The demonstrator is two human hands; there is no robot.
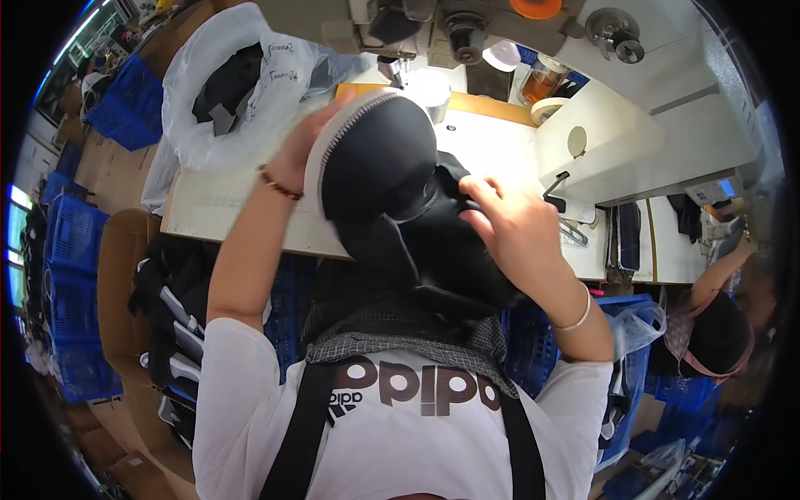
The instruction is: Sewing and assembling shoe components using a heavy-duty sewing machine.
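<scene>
I hold a black shoe upper [375, 158] in the air in front of the sewing machine [467, 33]. Its rounded toe points up and away from me, and a pale edge with a row of zigzag stitches runs along its left side. My left hand [306, 150] is closed on that pale edge, its fingertips hidden behind the upper. At the other side my right hand [517, 218] pinches the black material near the opening, thumb and fingers bent. Loose black flaps hang down toward my lap.
A white plastic bag [187, 104] with black pieces stands on the table's left. Below it, a cardboard box [125, 292] holds black and grey shoe parts. Blue crates [79, 308] are stacked at left; another [629, 333] stands at right, near a person's arm [723, 268].
</scene>
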